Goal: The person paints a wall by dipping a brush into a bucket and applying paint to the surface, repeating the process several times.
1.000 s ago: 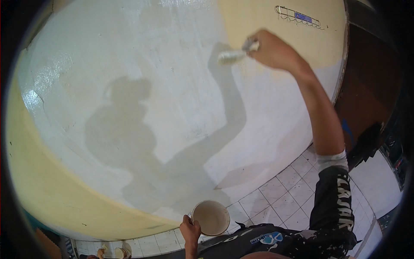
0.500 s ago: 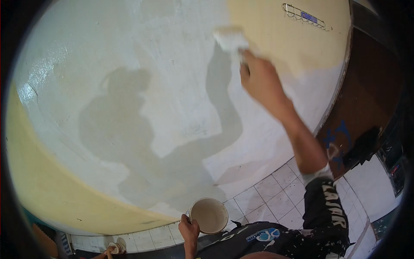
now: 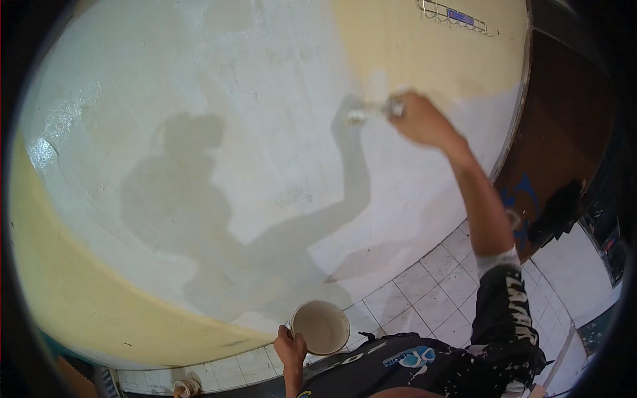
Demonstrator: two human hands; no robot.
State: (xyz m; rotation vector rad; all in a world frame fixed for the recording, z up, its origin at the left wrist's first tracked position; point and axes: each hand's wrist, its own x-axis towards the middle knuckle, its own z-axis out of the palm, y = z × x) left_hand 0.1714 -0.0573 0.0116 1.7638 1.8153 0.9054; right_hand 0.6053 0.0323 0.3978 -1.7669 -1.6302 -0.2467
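My right hand (image 3: 424, 119) grips a paintbrush (image 3: 358, 117) by its handle. The brush is seen nearly edge-on, its pale bristles pointing left against the wall (image 3: 279, 139), just below a patch of yellow. Much of the wall around it is coated whitish, with a wet shine at the far left. Low down in front of my body, my left hand (image 3: 290, 348) has its fingers closed on the side of a round paint bucket (image 3: 320, 327). Whitish residue lines the bucket's inside.
A wire hook rack (image 3: 458, 16) is fixed high on the yellow part of the wall. To the right stands a dark brown door (image 3: 557, 119), with a black cloth (image 3: 561, 212) lower down. White floor tiles (image 3: 424, 282) run along the wall's foot. At lower left shows another small container (image 3: 190, 385).
My right hand has moved down and slightly right, and the brush has turned from showing its broad face to nearly edge-on. My left hand keeps hold of the bucket.
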